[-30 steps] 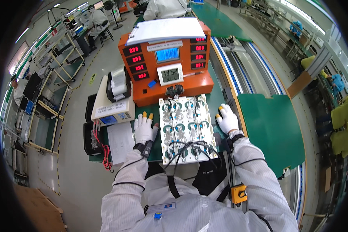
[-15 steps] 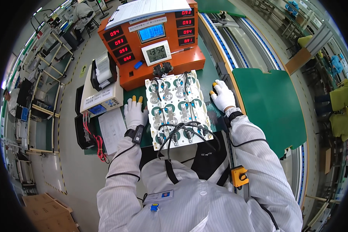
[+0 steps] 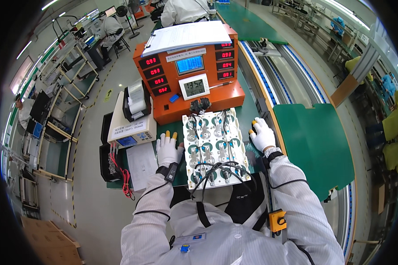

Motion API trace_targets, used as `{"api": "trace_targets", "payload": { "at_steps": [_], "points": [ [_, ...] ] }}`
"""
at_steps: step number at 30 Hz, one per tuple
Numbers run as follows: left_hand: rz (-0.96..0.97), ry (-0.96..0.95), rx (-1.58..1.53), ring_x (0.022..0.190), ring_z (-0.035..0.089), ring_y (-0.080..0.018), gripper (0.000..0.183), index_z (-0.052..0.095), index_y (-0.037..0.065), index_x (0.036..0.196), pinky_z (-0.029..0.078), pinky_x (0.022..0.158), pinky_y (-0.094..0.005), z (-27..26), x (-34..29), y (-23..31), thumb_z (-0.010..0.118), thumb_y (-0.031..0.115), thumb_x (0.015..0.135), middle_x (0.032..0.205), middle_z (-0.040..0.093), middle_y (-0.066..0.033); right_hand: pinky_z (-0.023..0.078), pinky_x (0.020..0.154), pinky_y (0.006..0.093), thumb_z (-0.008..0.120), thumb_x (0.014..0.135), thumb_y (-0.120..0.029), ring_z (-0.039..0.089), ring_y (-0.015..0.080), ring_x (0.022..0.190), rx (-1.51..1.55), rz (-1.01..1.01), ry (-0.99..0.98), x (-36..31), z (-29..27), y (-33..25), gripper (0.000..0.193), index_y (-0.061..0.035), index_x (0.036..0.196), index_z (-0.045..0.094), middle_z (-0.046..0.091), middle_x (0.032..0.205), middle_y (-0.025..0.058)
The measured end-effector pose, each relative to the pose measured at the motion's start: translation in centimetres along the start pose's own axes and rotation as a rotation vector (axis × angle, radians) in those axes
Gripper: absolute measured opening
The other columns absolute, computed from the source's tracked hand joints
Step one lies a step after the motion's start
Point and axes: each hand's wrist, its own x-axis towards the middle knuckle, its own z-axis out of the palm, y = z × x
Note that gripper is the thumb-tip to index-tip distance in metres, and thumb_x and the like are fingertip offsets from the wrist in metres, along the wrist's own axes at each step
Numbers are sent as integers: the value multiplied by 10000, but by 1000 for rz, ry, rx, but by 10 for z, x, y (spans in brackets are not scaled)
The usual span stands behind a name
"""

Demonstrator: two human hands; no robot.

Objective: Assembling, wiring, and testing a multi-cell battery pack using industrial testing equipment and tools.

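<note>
A white plastic board [image 3: 232,118] with round metal fittings, green circles and small blue parts lies on the green table before me. Black cables arc over its near edge. Along its left side my left hand [image 3: 168,151], in a white glove with yellow fingertips, rests on the table, fingers spread. My right hand [image 3: 264,136], gloved alike, lies just off the board's right side, its fingers stretched out. Neither hand holds anything. Behind the board stands an orange test box [image 3: 168,115] with red digit displays and a blue screen.
A clipboard with papers [image 3: 188,37] tops the orange box; a white clock [image 3: 193,87] leans against it. At left are a white meter [image 3: 148,126], red wires [image 3: 126,176] and a paper sheet [image 3: 141,165]. A green panel [image 3: 314,145] spans the conveyor rails [image 3: 276,66] at right.
My view has tilted upward and turned a little left, so the scene sits lower and further right. Both hands stay in place beside the board, still open.
</note>
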Motion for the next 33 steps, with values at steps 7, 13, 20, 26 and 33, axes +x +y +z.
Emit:
{"api": "trace_targets", "payload": {
  "at_steps": [7,13,20,26,33],
  "points": [
    [-21,-16,-6,1384,386,-313,520,607,105,1296,230,1169,-492,-5,0,1,637,406,874,1309,576,-143,502,920,434,679,827,-257,583,307,1142,-16,31,-24,1,-3,-3,406,-60,1176,612,522,1356,106],
    [-39,-57,-9,1385,384,-316,526,608,101,1300,223,1175,-484,-8,0,1,632,410,874,1317,574,-143,488,946,430,677,831,-266,574,295,1167,-43,46,-43,1,-3,-6,422,-62,1194,608,508,1376,101],
    [-34,-45,-13,1390,380,-314,509,620,97,1268,224,1174,-481,-3,1,0,632,421,877,1327,567,-146,481,959,437,662,843,-250,577,315,1157,-42,47,-56,0,-4,-4,431,-61,1223,588,499,1394,108],
    [-31,5,-42,1391,378,-315,499,627,88,1246,226,1172,-487,0,0,-1,639,415,869,1320,568,-152,489,954,426,681,827,-264,569,292,1180,-55,52,-57,1,-3,-6,440,-62,1212,608,511,1380,101],
    [-61,-51,-80,1406,352,-310,450,621,74,1203,239,1174,-479,-9,0,4,693,280,809,1334,536,-154,491,956,422,690,823,-265,565,290,1184,-56,46,-43,0,-1,-4,418,-64,1183,622,514,1376,102]
  ]
}}
